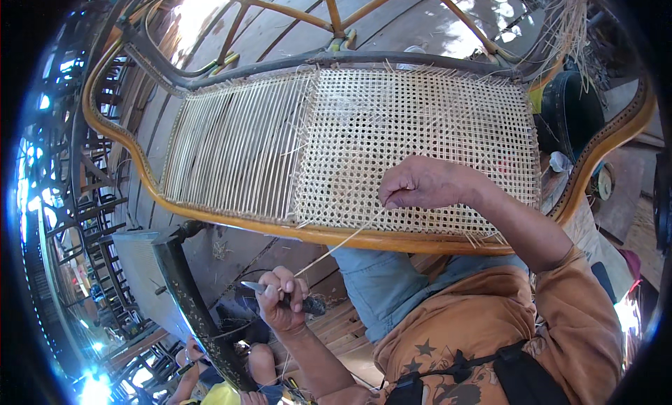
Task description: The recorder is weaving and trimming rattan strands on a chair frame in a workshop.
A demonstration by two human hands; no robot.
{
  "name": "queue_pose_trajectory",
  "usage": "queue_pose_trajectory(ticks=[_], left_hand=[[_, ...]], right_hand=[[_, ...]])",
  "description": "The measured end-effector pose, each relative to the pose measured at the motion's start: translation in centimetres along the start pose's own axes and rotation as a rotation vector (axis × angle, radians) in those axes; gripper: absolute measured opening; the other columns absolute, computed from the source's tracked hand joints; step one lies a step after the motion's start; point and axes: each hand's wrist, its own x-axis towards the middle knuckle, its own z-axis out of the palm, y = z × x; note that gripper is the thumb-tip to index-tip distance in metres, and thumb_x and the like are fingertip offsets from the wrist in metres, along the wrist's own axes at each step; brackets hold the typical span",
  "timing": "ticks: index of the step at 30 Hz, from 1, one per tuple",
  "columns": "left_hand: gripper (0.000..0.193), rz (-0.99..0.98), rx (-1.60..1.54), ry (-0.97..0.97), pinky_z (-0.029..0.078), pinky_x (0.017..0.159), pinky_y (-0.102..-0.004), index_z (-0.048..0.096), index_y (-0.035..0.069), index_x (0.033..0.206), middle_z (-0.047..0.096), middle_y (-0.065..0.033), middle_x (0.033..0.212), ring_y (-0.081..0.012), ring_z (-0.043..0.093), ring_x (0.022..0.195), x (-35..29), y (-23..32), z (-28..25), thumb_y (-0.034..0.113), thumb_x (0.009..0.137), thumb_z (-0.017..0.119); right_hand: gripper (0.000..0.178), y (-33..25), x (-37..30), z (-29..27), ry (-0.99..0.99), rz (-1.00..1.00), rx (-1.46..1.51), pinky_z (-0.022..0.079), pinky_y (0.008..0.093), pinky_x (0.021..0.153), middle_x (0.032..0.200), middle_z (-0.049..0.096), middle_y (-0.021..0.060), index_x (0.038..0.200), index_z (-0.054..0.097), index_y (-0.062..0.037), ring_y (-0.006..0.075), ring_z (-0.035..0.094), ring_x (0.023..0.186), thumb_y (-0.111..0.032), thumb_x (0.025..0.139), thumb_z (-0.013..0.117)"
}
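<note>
Nearest, at 6 o'clock, are a brown shirt [462,317] and blue trousers [378,282]. The left hand [283,296], at 7 o'clock, is curled firmly around a tool [313,305] with a dark handle and pointed grey end. A pale strand [329,252] runs taut from it toward 1 o'clock, up to the right hand [420,184]. That one, just off centre at 3 o'clock, is bent over the panel [364,135], fingers drawn in against the thumb; whether they pinch the strand I cannot tell.

The panel stretches from 10 to 2 o'clock inside a curved, honey-brown frame [280,228]. Its right part is woven cane with small, regular holes; its left part shows only spaced strands running lengthwise, with ragged ends where the two meet.

Beyond, at 8 o'clock, stands a mottled black post [199,314]; another person [224,394] in yellow is past it. A dark bucket [570,118] sits at 2 o'clock. The floor [280,6] is grey planks, sunlit toward 11 and 1 o'clock.
</note>
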Motion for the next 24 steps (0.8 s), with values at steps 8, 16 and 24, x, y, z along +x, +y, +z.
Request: queue_pose_trajectory(ticks=[8,16,24], left_hand=[[0.024,-0.038,0.122,0.09,0.042,0.051,-0.0259,0.045,0.005,0.069,0.057,-0.0139,0.087,-0.0097,0.041,0.039,-2.5,0.2,-0.9,0.019,0.085,0.056],[0.009,0.168,1.218,0.84,0.039,0.051,-0.0206,0.059,0.0,0.087,0.06,-0.0045,0.083,-0.0068,0.047,0.058,1.0,3.1,3.1,0.009,0.084,0.061],[0.032,0.128,1.865,-0.297,0.047,0.074,-0.0436,0.06,0.005,0.099,0.062,-0.015,0.096,-0.0337,0.061,0.086,11.8,-12.4,16.5,0.034,0.085,0.056]], right_hand=[[0.021,2.1,-1.1,0.1,0.296,-0.059,-0.621,0.047,0.0346,0.073,0.09,0.063,0.009,0.098,0.06,-0.0058,0.025,0.061,0.084,-0.016,0.08,0.063],[0.017,5.7,-7.8,0.2,0.783,0.606,-0.112,0.046,0.0296,0.076,0.088,0.06,0.0102,0.097,0.059,-0.0024,0.0194,0.057,0.08,-0.011,0.083,0.057],[0.017,8.6,-9.8,1.9,1.054,0.326,0.391,0.047,0.0269,0.071,0.086,0.061,0.0071,0.095,0.061,-0.0004,0.015,0.057,0.077,-0.014,0.085,0.056]])
